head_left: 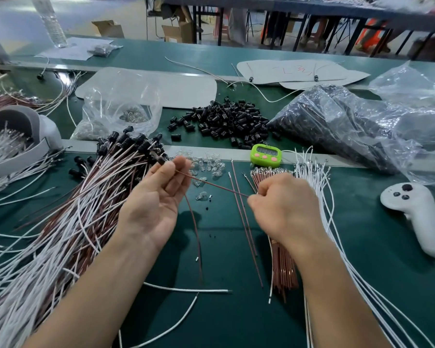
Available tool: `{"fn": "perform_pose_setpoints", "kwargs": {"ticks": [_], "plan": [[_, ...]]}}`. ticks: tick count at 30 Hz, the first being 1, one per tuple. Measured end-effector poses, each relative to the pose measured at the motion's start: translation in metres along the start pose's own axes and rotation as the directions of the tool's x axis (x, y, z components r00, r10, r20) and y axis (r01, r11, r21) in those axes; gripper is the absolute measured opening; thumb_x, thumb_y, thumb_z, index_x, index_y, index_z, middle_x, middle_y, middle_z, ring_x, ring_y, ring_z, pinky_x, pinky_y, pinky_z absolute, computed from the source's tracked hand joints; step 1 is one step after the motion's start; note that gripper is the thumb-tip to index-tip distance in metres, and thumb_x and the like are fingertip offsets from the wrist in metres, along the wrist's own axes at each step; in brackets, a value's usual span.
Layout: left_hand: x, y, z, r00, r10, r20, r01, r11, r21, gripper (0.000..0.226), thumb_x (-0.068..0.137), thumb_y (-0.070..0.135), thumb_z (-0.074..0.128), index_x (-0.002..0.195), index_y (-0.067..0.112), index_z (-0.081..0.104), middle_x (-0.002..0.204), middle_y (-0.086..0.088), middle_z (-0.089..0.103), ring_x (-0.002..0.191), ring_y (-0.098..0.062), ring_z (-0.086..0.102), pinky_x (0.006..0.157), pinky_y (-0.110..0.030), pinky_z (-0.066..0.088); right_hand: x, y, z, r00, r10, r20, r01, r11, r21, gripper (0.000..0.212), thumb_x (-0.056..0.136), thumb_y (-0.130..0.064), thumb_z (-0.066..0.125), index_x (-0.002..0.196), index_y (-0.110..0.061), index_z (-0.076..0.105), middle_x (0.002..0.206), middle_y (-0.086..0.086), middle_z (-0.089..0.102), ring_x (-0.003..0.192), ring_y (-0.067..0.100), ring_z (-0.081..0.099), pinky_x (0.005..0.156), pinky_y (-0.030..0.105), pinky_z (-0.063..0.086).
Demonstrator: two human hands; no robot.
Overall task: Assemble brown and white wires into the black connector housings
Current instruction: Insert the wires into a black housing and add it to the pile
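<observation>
Brown wire (211,182): left hand (158,197) pinches; end hidden, seemingly in right hand (284,207).

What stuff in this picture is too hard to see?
Head view:
- Green timer digits: too small, blurred.
- Where the brown wire ends inside the left hand: hidden by curled fingers.
- Right hand's grip on that wire: hidden by its own back.
- Red writing on the grey sheet: blurred.
- Water bottle: top cut off by the edge.

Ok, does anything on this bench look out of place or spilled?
A white game controller lies on the green mat at right, unrelated to wiring. Small clear bulbs are scattered loose, some lying near the brown wire pinched between left hand and right hand.
</observation>
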State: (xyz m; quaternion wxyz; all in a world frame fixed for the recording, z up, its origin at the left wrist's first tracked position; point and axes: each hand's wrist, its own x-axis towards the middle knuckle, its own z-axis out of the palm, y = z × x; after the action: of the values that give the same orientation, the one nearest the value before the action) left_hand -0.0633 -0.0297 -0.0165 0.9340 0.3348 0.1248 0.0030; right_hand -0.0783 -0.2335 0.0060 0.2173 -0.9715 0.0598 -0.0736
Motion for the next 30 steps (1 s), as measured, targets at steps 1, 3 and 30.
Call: {"fn": "perform_pose_setpoints", "kwargs": {"ticks": [1, 3, 30], "plan": [[0.0, 0.001, 0.0, 1.0, 0.002, -0.006, -0.002, 1.0, -0.003, 0.031, 0.076, 0.013, 0.068, 0.106, 0.008, 0.065, 0.096, -0.005, 0.078, 0.093, -0.015, 0.076, 0.083, -0.027, 0.061, 0.002, 0.003, -0.004, 0.998, 0.063, -0.024, -0.064, 0.997, -0.05, 0.025, 0.075, -0.028, 0.065, 0.059, -0.01, 0.06, 0.055, 0.0, 0.057, 0.056, 0.021, 0.052, 0.056, 0.031, 0.04], [-0.001, -0.002, 0.002, 1.0, -0.006, -0.006, 0.007, 1.0, 0.02, 0.033, 0.075, 0.012, 0.069, 0.107, 0.008, 0.064, 0.096, -0.005, 0.078, 0.093, -0.016, 0.076, 0.082, -0.027, 0.061, 0.005, 0.005, -0.01, 0.977, 0.194, -0.086, -0.201, 0.976, -0.087, 0.023, 0.077, -0.028, 0.063, 0.061, -0.011, 0.06, 0.059, 0.001, 0.055, 0.053, 0.018, 0.045, 0.058, 0.031, 0.036], [-0.02, -0.026, 0.014, 0.985, 0.01, 0.17, -0.078, 0.914, 0.397, 0.022, 0.06, 0.003, 0.075, 0.059, 0.023, 0.066, 0.102, -0.013, 0.078, 0.088, -0.02, 0.074, 0.075, -0.023, 0.058, -0.016, -0.026, 0.044, 0.987, -0.158, 0.028, 0.091, 0.694, 0.714, 0.014, 0.093, -0.019, 0.077, 0.102, -0.028, 0.083, 0.078, -0.022, 0.077, 0.078, 0.0, 0.073, 0.065, 0.015, 0.053]]}}
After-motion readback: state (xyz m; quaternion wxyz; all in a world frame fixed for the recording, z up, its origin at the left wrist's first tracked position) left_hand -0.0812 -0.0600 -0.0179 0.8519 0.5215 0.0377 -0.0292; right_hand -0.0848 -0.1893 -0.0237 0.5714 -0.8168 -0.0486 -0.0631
